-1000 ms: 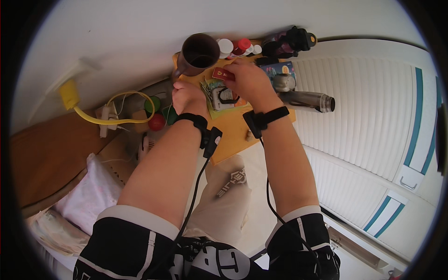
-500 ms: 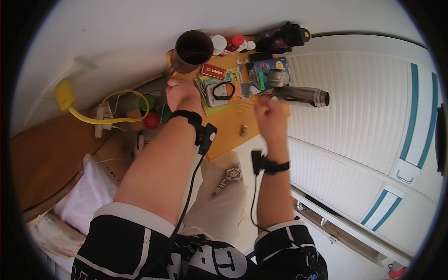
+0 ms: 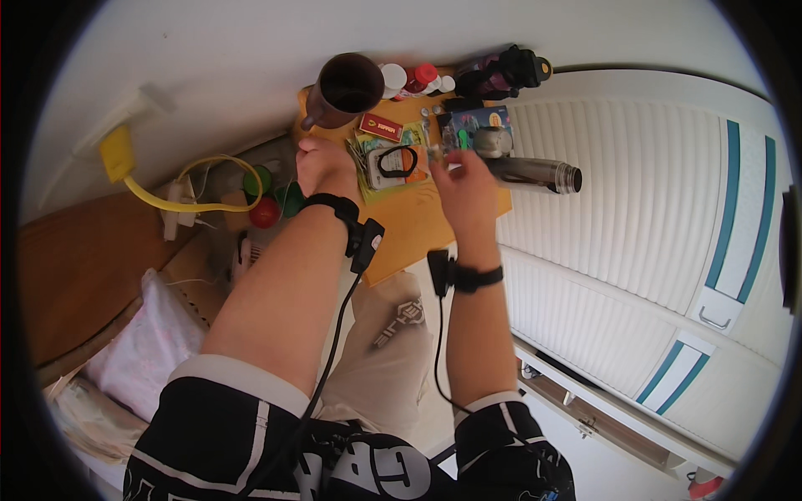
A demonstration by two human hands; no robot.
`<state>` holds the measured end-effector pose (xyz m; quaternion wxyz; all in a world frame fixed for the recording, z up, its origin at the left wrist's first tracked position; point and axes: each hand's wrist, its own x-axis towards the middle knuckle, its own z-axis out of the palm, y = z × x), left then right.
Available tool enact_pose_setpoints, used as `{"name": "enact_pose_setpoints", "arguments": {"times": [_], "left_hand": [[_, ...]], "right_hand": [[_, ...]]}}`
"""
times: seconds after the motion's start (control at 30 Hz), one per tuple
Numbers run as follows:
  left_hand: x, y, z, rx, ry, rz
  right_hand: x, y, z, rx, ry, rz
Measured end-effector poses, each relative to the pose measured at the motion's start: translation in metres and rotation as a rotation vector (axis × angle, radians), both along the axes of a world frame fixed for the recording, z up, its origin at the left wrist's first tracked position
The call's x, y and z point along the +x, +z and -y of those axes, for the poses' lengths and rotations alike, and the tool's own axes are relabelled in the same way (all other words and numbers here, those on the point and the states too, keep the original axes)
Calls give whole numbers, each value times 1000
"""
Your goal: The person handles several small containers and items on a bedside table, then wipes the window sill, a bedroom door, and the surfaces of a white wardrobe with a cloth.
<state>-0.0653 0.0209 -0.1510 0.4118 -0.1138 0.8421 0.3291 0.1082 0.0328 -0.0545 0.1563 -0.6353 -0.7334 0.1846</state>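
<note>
My left hand (image 3: 326, 169) is closed at the left side of the small orange table (image 3: 399, 232), just below the handle of a large dark brown mug (image 3: 320, 107). Its fingers are curled away from view, so anything in them is hidden. My right hand (image 3: 462, 179) pinches thumb and fingers together over the table, with a small pale thing at the fingertips that I cannot make out. Near those fingertips are a black loop band (image 3: 383, 162) on a flat packet, a red box (image 3: 380, 126) and a steel vacuum flask (image 3: 535, 174) lying on its side.
A metal cup (image 3: 493, 142) stands by the flask. Behind are white-lidded and red-lidded bottles (image 3: 420, 78) and a dark drink bottle (image 3: 501, 73). A yellow cable (image 3: 167, 214) hangs at left. A white ribbed cabinet (image 3: 618, 184) borders the right.
My right hand has moved left and slightly away from me, toward the packets. The left hand stays about where it was. The small greyish thing near the table's front no longer shows.
</note>
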Motion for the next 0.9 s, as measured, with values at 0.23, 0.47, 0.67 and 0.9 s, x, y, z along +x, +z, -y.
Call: {"name": "enact_pose_setpoints", "arguments": {"times": [0.23,0.47,0.67,0.9], "left_hand": [[8,3,0,-29,-21,-21],[9,-50,0,38,-89,-66],[28,-11,62,485,-58,180],[7,193,171,995,-927,419]], "right_hand": [[-18,-31,-85,-89,296,120],[30,38,24,-37,83,-20],[154,105,337,-597,-207,301],[153,103,524,-933,-702,-294]]}}
